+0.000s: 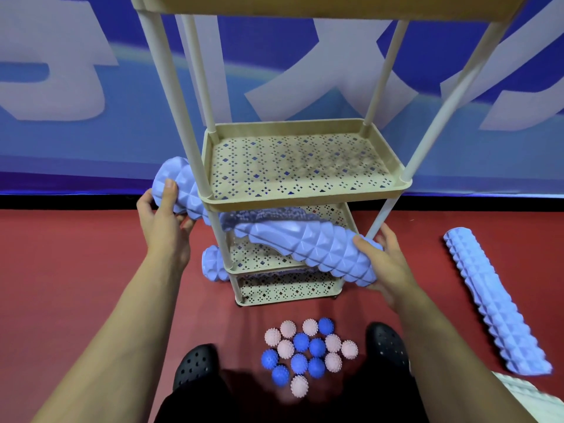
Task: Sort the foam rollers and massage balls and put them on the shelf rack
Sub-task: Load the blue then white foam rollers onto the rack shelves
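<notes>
I see both hands, left hand [163, 221] and right hand [386, 264], clasping a ridged lavender foam roller [317, 242] across the perforated beige shelf rack [302, 190].

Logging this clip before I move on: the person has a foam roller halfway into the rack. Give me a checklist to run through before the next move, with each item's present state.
1. Both hands on the held roller: ok; left hand grips one end, right hand the other.
2. Roller fully inside the rack: not ok; both ends stick out past the posts.
3. Roller level: not ok; it slopes down towards the right hand.
4. Tier under it free: cannot tell; another roller shows lower down, and its exact tier is unclear.
5. Rollers all shelved: not ok; one roller lies on the floor to the right.
6. Massage balls sorted: not ok; pink and blue lie mixed on the floor.
</notes>
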